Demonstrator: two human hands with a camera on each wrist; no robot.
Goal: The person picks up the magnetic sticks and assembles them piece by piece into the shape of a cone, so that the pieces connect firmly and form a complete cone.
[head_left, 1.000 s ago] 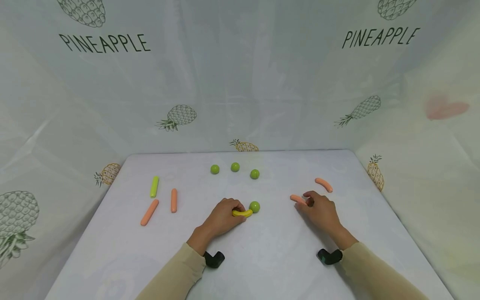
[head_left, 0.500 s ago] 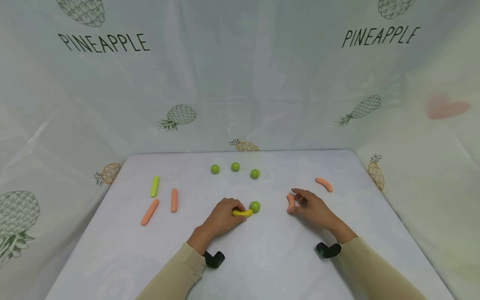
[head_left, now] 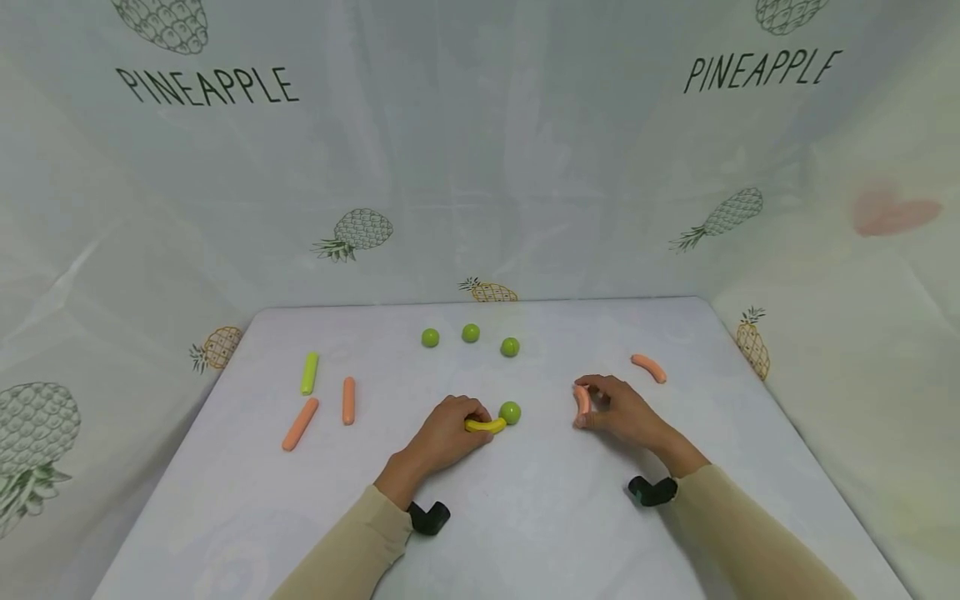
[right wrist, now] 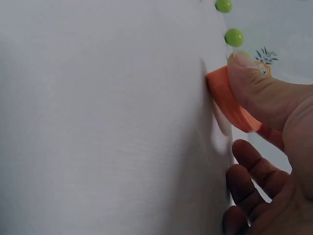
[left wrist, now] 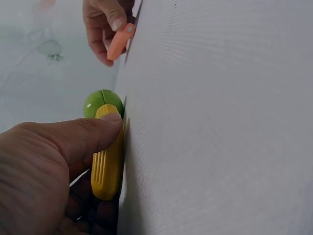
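My left hand (head_left: pixel 444 435) pinches a yellow banana-shaped piece (head_left: pixel 489 426) low over the white table, thumb on its near side. In the left wrist view, this ridged yellow piece (left wrist: pixel 108 169) has its far end against a grooved green ball (left wrist: pixel 101 99); part of its underside is hidden by my fingers. To the right, my right hand (head_left: pixel 624 413) holds a curved orange sausage-shaped piece (head_left: pixel 582 401) by its ends, between thumb and fingers. Up close in the right wrist view, the orange piece (right wrist: pixel 229 100) appears tilted beside the tabletop, the other fingers loosely bent.
Three green balls (head_left: pixel 470 333) lie toward the table's back edge. Another curved orange piece (head_left: pixel 648 368) rests behind my right hand. At the left lie two straight orange sticks (head_left: pixel 348 401) and a lime-green stick (head_left: pixel 309 373). A pineapple-print curtain (head_left: pixel 480 167) surrounds the table.
My right hand has shifted left with the orange piece and turned it from lying sideways to pointing toward and away from me; its fingers now reach the far end. My left hand stays put.
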